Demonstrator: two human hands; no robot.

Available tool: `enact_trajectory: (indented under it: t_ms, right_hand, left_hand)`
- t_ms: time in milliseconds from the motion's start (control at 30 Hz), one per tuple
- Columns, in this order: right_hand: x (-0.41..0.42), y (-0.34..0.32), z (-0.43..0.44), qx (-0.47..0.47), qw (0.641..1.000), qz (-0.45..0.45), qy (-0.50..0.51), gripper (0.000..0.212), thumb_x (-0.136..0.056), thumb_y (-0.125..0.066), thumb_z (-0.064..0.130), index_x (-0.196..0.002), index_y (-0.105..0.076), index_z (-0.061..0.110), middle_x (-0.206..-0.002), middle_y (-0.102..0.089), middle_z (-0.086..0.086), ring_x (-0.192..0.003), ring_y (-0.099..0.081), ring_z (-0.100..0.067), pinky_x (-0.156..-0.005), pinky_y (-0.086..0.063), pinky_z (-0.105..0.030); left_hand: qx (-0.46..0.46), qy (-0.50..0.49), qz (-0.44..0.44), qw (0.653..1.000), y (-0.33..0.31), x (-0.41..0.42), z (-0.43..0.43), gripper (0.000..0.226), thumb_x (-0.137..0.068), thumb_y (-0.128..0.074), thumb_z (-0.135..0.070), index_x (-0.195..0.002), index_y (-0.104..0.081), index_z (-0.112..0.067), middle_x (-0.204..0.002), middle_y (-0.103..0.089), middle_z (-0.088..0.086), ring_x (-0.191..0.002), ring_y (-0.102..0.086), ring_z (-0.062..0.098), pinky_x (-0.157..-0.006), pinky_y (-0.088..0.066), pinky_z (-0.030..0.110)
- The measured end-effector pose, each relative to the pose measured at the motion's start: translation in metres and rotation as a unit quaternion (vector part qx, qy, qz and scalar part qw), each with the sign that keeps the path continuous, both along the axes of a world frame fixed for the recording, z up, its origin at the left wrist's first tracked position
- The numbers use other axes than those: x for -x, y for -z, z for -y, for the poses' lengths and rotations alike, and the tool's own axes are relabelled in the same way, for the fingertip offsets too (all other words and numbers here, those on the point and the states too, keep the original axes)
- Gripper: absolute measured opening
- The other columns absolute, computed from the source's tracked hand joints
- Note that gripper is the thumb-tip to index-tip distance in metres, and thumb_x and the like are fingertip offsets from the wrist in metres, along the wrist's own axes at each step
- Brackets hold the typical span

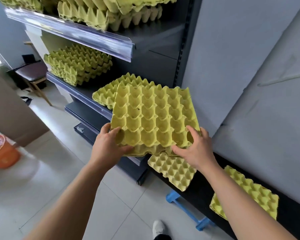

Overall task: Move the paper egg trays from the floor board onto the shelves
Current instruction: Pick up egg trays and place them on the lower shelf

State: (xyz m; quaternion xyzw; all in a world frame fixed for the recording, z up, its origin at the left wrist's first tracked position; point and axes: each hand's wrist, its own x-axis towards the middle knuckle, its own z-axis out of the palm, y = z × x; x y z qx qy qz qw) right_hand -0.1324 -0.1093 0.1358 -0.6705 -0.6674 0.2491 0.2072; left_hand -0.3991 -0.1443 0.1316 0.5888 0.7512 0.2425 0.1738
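Note:
A small stack of yellow paper egg trays [154,116] hangs in front of the middle shelf [87,99], tilted toward it. My left hand [109,144] grips its near left corner, and my right hand [194,149] grips its near right corner. Behind it a yellow tray [104,96] lies on the same shelf, and a taller stack [78,64] sits farther left. More trays [100,14] fill the top shelf. Two trays [173,170] [246,193] lie on the black floor board [203,193] at the right.
The dark shelf unit has clear plastic edge strips [73,33]. A blue frame [189,212] supports the floor board. An orange basket [2,151] stands on the tiled floor at left, a chair [31,73] behind it. A grey wall panel [249,84] is at right. My shoe [158,227] shows below.

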Motion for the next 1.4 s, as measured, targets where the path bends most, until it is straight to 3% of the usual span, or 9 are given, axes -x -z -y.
enact_trajectory:
  t_ms: [300, 667, 833, 1033, 1400]
  right_hand:
    - [0.078, 0.002, -0.091, -0.012, 1.0, 0.004, -0.006, 0.091, -0.07, -0.069, 0.058, -0.145, -0.028, 0.028, -0.152, -0.012, -0.01, -0.137, -0.014, -0.032, -0.107, -0.03, -0.046]
    - [0.152, 0.014, -0.168, 0.015, 0.999, 0.022, 0.031, 0.093, -0.068, -0.068, 0.064, -0.145, -0.028, 0.03, -0.154, -0.01, -0.013, -0.139, -0.014, -0.033, -0.109, -0.029, -0.045]
    - [0.192, 0.023, -0.186, 0.024, 0.996, 0.042, 0.072, 0.093, -0.07, -0.066, 0.065, -0.146, -0.026, 0.029, -0.154, -0.009, -0.016, -0.141, -0.011, -0.033, -0.111, -0.027, -0.048]
    - [0.241, 0.033, -0.194, 0.036, 0.987, 0.017, 0.157, 0.092, -0.07, -0.066, 0.064, -0.146, -0.026, 0.031, -0.154, -0.006, -0.011, -0.142, -0.008, -0.032, -0.113, -0.024, -0.051]
    - [0.292, 0.05, -0.204, 0.063, 0.966, 0.023, 0.251, 0.089, -0.07, -0.065, 0.064, -0.145, -0.027, 0.033, -0.155, -0.004, -0.008, -0.141, -0.009, -0.034, -0.108, -0.033, -0.051]
  left_hand:
    - [-0.024, 0.001, 0.014, 1.0, 0.009, 0.078, -0.086, 0.063, -0.066, -0.081, -0.047, -0.121, -0.06, -0.024, -0.145, -0.032, 0.001, -0.117, -0.047, 0.028, -0.097, -0.046, 0.044]
    - [0.004, 0.043, 0.032, 0.999, 0.026, 0.162, -0.189, 0.062, -0.068, -0.081, -0.044, -0.122, -0.058, -0.024, -0.149, -0.028, 0.004, -0.127, -0.041, 0.03, -0.102, -0.042, 0.047]
    - [0.011, 0.079, 0.033, 0.996, 0.036, 0.198, -0.231, 0.055, -0.068, -0.082, -0.041, -0.114, -0.059, -0.022, -0.147, -0.031, 0.004, -0.122, -0.044, 0.029, -0.101, -0.042, 0.044]
    - [0.037, 0.145, 0.02, 0.989, 0.041, 0.242, -0.286, 0.078, -0.07, -0.08, -0.042, -0.137, -0.047, -0.022, -0.153, -0.024, 0.003, -0.128, -0.039, 0.029, -0.108, -0.036, 0.045]
    - [0.07, 0.259, 0.014, 0.963, 0.051, 0.273, -0.341, 0.06, -0.073, -0.079, -0.038, -0.125, -0.055, -0.02, -0.148, -0.028, 0.006, -0.126, -0.042, 0.031, -0.105, -0.037, 0.04]
